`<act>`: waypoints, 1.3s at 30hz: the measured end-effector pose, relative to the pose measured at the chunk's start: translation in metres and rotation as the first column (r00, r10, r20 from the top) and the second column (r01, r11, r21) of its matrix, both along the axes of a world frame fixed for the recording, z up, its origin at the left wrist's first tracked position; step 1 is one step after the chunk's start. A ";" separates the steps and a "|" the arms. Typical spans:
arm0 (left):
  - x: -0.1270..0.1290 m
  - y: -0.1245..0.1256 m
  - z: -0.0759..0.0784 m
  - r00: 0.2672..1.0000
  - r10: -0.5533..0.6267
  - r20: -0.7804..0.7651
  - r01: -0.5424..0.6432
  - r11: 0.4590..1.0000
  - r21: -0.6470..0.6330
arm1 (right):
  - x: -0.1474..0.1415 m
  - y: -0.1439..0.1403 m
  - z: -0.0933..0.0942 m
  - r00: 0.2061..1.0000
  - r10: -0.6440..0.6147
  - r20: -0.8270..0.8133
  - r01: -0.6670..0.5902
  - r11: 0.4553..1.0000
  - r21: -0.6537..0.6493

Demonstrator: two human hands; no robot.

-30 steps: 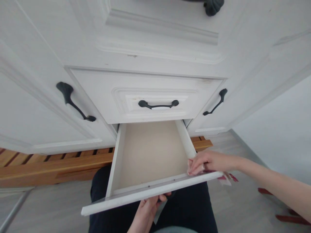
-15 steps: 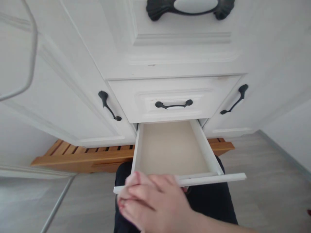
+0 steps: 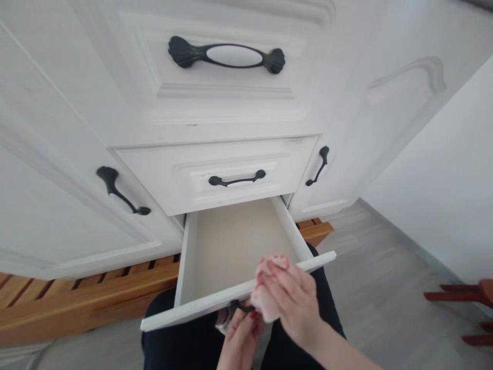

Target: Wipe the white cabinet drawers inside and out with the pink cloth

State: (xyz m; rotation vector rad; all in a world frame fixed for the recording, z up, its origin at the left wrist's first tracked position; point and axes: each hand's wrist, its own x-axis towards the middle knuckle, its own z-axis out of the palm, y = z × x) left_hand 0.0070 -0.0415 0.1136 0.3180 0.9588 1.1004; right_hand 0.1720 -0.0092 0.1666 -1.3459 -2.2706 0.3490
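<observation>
The bottom drawer (image 3: 234, 241) is pulled out above my knees, its pale inside bare. My left hand (image 3: 242, 334) is below the drawer's front edge, fingers closed round the dark drawer handle (image 3: 235, 307). My right hand (image 3: 298, 300) presses a crumpled pink-and-white cloth (image 3: 265, 298) against the front edge, right of the handle. Part of the cloth hangs below that edge, and the fingers cover some of it.
Above is a closed drawer with a black handle (image 3: 236, 181), then a larger panel handle (image 3: 227, 54). Side doors carry handles too. A slatted wooden bench (image 3: 96, 293) runs beneath the cabinet. Reddish wooden legs (image 3: 458, 295) stand at right, near the white wall (image 3: 431, 205).
My right hand and the cloth have moved from the drawer front's left end toward its right side. My left hand on the handle now shows. The view has shifted right.
</observation>
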 end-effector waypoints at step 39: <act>0.011 0.192 -0.003 0.980 0.176 -0.093 -0.170 0.983 0.071 | 0.014 0.187 -0.045 0.755 -0.446 -0.481 0.654 0.558 0.511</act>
